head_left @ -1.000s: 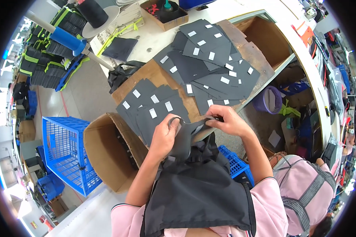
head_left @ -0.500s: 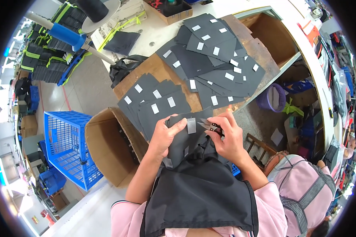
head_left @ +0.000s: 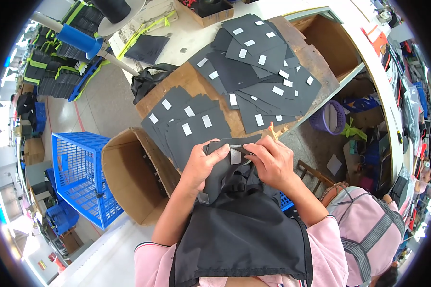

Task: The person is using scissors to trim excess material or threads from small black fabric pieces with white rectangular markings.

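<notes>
My left hand [head_left: 203, 165] grips a dark grey fabric panel [head_left: 215, 173] by its upper edge, thumb on top. The panel hangs over my black apron [head_left: 242, 234], and a white label [head_left: 235, 156] shows on it beside the thumb. My right hand [head_left: 272, 160] is closed at the label's upper right, around thread snips [head_left: 238, 149] whose blades reach the label's top edge. Fingers hide most of the snips. Beyond my hands lie a smaller pile of labelled grey panels [head_left: 196, 134] and a larger spread of them [head_left: 258, 62].
The piles rest on a brown board [head_left: 182, 79]. At left stand an open cardboard box [head_left: 129, 191] and a blue plastic crate [head_left: 79, 186]. A purple basket [head_left: 328, 117] sits right of the board. Another person in a pink cap [head_left: 368, 225] is close at my right.
My right hand has turned and moved slightly left, bringing the snips from beside the label onto its top edge. The snips are now more hidden. My left hand keeps its grip.
</notes>
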Tool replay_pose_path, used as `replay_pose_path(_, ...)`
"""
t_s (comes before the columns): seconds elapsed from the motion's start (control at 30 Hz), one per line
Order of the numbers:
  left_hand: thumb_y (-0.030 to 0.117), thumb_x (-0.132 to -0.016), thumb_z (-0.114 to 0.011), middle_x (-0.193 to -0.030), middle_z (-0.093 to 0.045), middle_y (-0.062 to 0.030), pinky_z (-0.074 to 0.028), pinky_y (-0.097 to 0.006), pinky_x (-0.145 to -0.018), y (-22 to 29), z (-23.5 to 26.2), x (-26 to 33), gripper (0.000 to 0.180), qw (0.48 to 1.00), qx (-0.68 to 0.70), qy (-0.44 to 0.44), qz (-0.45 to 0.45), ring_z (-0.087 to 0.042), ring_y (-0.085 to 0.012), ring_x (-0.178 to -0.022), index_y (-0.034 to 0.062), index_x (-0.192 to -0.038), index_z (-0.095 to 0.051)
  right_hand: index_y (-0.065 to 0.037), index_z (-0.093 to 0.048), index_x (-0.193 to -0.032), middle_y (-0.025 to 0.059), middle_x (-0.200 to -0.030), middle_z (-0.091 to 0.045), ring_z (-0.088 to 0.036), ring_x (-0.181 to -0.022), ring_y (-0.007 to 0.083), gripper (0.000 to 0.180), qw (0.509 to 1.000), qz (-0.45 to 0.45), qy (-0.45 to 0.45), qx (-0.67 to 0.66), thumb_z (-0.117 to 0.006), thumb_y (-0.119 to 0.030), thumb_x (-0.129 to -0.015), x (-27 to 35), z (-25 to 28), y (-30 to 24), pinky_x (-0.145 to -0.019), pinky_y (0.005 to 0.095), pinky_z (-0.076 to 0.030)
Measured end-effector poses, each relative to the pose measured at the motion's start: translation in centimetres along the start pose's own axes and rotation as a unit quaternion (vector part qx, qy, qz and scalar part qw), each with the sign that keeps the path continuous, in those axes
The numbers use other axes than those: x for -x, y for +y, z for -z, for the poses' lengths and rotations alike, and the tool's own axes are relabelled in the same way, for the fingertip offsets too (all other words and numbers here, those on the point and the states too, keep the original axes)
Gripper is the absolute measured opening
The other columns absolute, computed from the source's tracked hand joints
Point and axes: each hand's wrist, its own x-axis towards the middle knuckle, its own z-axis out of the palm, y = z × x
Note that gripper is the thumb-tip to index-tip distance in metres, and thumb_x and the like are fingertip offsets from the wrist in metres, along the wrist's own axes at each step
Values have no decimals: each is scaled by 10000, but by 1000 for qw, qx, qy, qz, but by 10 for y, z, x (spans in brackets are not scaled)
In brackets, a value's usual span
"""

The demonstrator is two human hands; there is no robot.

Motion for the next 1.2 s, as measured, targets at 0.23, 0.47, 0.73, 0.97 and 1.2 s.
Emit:
replay_pose_path(0.23,198,-828,-655,-786,-592,5,-428,-215,-635,3,-4,0,181,1000,-6,19,-10,-527,-60,-703,34,-884,-601,-76,-619,-893,16,-721,-526,-531,-573,187,269,998,-30,48,1,-712,-68,-640,3,0,-2,-509,292,-414)
replay_pose_path(0.47,199,-819,-667,-831,-608,-24,-458,-241,-658,2,4,-3,246,1000,0,1,6,-560,-93,-753,4,-947,-588,-69,-608,-933,60,-767,-545,-527,-592,213,303,999,0,40,25,-716,-72,-650,5,-3,3,-519,288,-411)
replay_pose_path(0.73,280,-814,-677,-1024,-583,-101,-482,-329,-798,4,20,-30,470,995,84,-10,53,-578,-194,-929,0,-1138,-484,5,-604,-1046,57,-929,-642,-593,-812,90,318,627,-473,-86,-613,-691,-122,-768,37,-30,32,-709,242,-482)
replay_pose_path(0.97,365,-653,-792,-1351,-358,-125,-309,-348,-1021,-44,32,-3,1038,991,102,-65,50,-343,-254,-1266,50,-1418,-166,-5,-646,-956,48,-875,-661,-605,-766,99,169,681,-466,90,-558,-648,-55,-795,34,-44,21,-698,252,-484)
replay_pose_path(1.2,147,-705,-757,-1067,-591,-139,-390,-326,-926,-43,22,-5,547,998,27,-10,64,-532,-212,-1046,-86,-1139,-521,-16,-608,-943,6,-845,-612,-552,-742,69,165,674,-459,121,-567,-660,-72,-797,16,-50,24,-679,217,-449)
